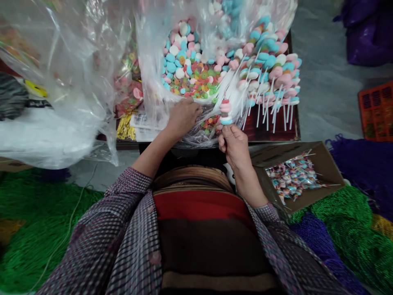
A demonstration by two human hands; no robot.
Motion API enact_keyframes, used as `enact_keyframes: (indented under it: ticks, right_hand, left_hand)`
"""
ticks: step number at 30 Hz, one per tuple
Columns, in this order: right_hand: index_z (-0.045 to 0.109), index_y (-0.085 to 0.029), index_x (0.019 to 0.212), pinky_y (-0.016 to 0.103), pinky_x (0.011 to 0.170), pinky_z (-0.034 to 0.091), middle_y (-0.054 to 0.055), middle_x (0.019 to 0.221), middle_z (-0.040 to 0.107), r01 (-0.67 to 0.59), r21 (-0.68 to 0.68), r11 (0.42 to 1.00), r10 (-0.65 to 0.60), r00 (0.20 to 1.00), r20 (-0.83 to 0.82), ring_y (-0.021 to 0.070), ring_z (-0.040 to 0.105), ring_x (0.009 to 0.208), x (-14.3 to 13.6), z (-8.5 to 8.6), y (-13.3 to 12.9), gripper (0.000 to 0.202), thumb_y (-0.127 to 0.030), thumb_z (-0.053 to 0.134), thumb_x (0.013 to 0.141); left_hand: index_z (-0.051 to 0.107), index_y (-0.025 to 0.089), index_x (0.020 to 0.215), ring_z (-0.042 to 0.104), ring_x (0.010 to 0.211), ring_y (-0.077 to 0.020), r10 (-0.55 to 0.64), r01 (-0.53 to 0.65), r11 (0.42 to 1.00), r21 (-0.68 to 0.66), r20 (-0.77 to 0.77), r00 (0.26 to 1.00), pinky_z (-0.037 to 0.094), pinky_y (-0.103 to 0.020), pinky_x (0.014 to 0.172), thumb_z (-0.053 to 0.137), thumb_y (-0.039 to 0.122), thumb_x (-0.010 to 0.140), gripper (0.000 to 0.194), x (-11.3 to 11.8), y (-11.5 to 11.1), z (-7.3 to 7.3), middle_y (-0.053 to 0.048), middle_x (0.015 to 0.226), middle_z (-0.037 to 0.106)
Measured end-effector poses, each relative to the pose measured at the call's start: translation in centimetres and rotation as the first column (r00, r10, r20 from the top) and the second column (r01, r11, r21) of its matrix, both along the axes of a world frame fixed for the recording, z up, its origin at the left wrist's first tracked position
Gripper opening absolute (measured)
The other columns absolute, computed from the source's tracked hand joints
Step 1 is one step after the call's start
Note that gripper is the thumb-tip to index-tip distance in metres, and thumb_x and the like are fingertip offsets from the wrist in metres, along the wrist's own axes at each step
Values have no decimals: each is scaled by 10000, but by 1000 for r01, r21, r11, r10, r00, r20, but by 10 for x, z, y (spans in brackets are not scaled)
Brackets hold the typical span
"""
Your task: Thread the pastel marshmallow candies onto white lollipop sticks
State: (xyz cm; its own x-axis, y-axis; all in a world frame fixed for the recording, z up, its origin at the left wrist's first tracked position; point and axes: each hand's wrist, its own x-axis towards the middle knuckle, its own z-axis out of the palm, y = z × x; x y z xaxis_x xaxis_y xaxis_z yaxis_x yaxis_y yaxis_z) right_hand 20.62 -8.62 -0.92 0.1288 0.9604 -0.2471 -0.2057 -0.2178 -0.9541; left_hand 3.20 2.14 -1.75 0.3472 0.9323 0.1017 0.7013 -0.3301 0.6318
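Note:
My right hand (236,143) is closed on the lower end of a candy skewer (225,111), which stands upright with pink, white and blue pieces and a red one on top. My left hand (184,116) rests at the near rim of a plastic-lined heap, its fingers curled together; whatever they hold is hidden. In the heap lie pink, white and blue candies (175,57) and small gummy rings (196,80). More rings (210,124) show under clear plastic between my hands. Several finished skewers (270,73) are piled to the right, white sticks pointing toward me.
Large clear bags (70,61) cover the table's left side, near gold twist ties (125,127). A cardboard box (330,168) of wrapped skewers stands right, below the table edge. Green (344,213) and purple strands lie on the floor, with an orange crate (377,110) at far right.

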Motion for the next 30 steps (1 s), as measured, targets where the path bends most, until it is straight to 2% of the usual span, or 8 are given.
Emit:
enact_keyframes:
  ticks: [2,4,6,8,12,17,22,30]
  right_hand:
    - [672,-208,858,215,393,198,-100,482,478,-38,2,999,38,998,47,46,305,385,0,3,-3,524,-731,695,827]
    - [682,-203,843,222,401,200,-95,469,476,-109,-1,994,109,988,105,51,311,385,-2,7,-6,544,-747,667,841]
    - [676,-201,807,227,414,214,-87,466,474,-170,-2,985,168,972,166,58,336,398,-4,11,-9,565,-762,637,854]
    - [654,-202,761,230,431,235,-79,471,474,-187,8,982,180,959,219,66,368,422,-6,13,-10,578,-771,619,861]
    - [667,-202,783,239,454,256,-76,469,465,-176,7,984,168,946,276,81,402,440,-7,13,-10,566,-753,596,886]
    - [691,-198,832,248,476,272,-81,458,452,-175,-10,985,169,932,322,91,410,439,-5,10,-10,535,-711,572,923]
    - [703,-194,854,252,510,302,-82,454,466,-224,11,974,204,904,375,89,412,441,-4,10,-11,511,-672,551,952]
    - [691,-207,832,253,513,315,-89,442,460,-212,35,977,185,911,367,87,388,412,-6,7,-11,481,-647,549,963]
  left_hand:
    - [690,198,816,671,914,-186,104,-69,989,-129,286,952,508,-301,869,668,220,950,138,-1,1,7,-27,834,699]
    - [656,191,802,635,733,-113,239,-62,944,-325,538,809,493,-239,736,653,255,981,190,-1,1,16,9,750,663]
    - [630,183,800,589,626,-67,340,13,882,-471,656,674,465,-199,651,626,278,1010,230,1,-2,26,27,715,641]
    - [613,177,793,576,593,-47,381,68,847,-527,692,614,452,-177,615,631,257,1011,233,4,-5,33,34,702,637]
    - [602,178,792,587,582,-36,377,65,855,-514,702,604,444,-161,579,664,228,990,214,9,-10,37,43,700,648]
    - [615,192,821,627,629,-54,286,-15,930,-368,696,659,474,-180,606,687,194,964,159,10,-11,28,45,720,662]
    - [604,197,799,633,669,-63,215,-15,957,-289,677,704,514,-204,681,651,110,950,180,8,-9,21,39,733,667]
    - [579,212,800,598,631,-66,322,3,902,-431,677,662,479,-196,622,612,143,949,167,12,-15,31,34,736,674]
